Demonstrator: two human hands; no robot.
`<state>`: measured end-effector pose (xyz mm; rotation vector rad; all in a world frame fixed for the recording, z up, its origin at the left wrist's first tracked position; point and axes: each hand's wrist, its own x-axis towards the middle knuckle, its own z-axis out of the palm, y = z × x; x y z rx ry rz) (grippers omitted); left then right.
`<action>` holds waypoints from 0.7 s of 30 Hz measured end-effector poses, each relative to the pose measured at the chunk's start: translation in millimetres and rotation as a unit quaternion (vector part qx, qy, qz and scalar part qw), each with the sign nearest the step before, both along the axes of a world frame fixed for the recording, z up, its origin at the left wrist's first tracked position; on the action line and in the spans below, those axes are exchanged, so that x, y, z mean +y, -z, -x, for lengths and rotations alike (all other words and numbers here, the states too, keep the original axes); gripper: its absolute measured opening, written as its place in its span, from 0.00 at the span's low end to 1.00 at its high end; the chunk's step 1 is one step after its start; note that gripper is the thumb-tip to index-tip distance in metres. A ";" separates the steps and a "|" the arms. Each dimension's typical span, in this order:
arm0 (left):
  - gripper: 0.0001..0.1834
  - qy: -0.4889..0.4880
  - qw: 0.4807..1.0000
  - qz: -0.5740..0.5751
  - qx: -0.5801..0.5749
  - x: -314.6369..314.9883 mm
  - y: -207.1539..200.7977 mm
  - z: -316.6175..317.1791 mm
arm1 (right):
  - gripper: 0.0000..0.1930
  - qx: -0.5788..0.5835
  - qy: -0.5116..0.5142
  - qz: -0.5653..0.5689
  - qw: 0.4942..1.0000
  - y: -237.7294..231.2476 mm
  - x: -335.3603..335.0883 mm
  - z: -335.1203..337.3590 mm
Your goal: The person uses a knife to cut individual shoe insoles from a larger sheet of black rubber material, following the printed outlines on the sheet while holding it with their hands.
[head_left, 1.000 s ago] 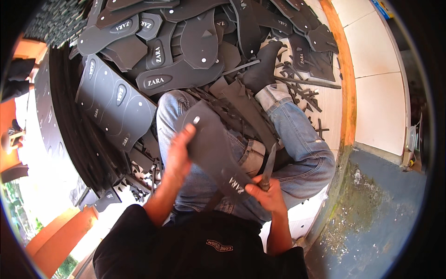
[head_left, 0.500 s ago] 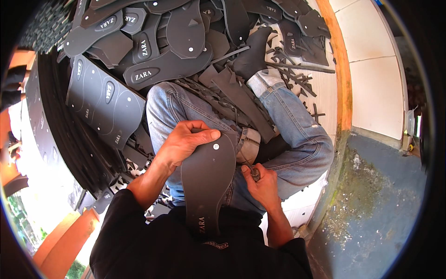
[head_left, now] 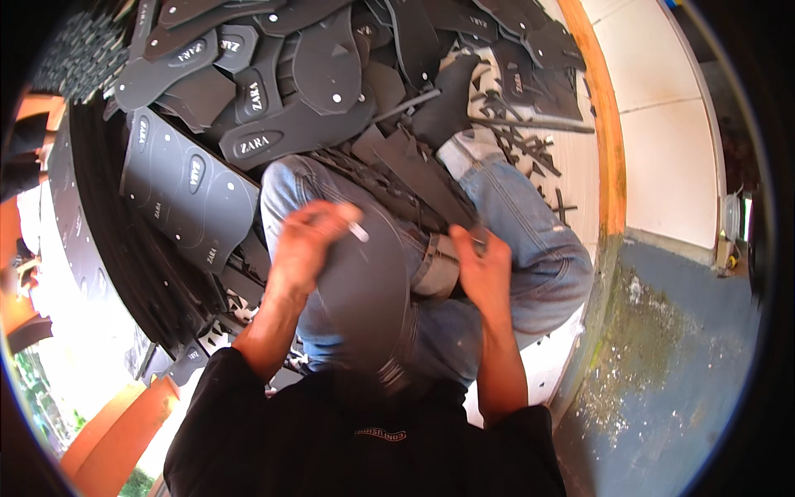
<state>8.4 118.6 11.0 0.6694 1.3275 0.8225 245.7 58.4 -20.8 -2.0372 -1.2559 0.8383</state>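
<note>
Held over my lap, a dark grey foam sandal sole (head_left: 360, 286) is blurred by motion, with a white dot near its far end. My left hand (head_left: 306, 248) grips its far left edge, thumb on top. To the right of the sole and apart from it, my right hand (head_left: 484, 265) is closed around a small knife (head_left: 479, 245). Only the end of its dark handle shows clearly; its blade is lost in blur. Beneath them are my crossed legs in blue jeans (head_left: 538, 248).
Cut soles (head_left: 327, 66) lie heaped beyond my knees. A printed foam sheet (head_left: 190, 186) leans at the left by a stack of dark sheets (head_left: 108, 224). Foam offcuts (head_left: 522, 145) litter the floor near my foot. An orange-yellow edge strip (head_left: 609, 124) borders it at the right.
The sole has tilted and swung in my left hand, its near end shifting right. My right hand has lifted away from the sole's edge, moving farther forward and slightly right with the knife.
</note>
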 end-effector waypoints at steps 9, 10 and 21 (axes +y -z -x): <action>0.15 -0.130 0.935 0.071 -0.322 -32.8 6.6 -78.2 | 0.15 0.337 0.162 -0.098 0.922 -24.4 -33.0 32.1; 0.14 -0.119 0.929 0.091 -0.338 -38.9 6.3 -88.4 | 0.15 0.325 0.140 -0.095 0.930 -23.8 -29.1 32.7; 0.10 -0.105 0.929 0.135 -0.328 -55.7 14.8 -118.8 | 0.20 0.157 0.117 -0.042 0.980 -18.5 -40.1 -4.0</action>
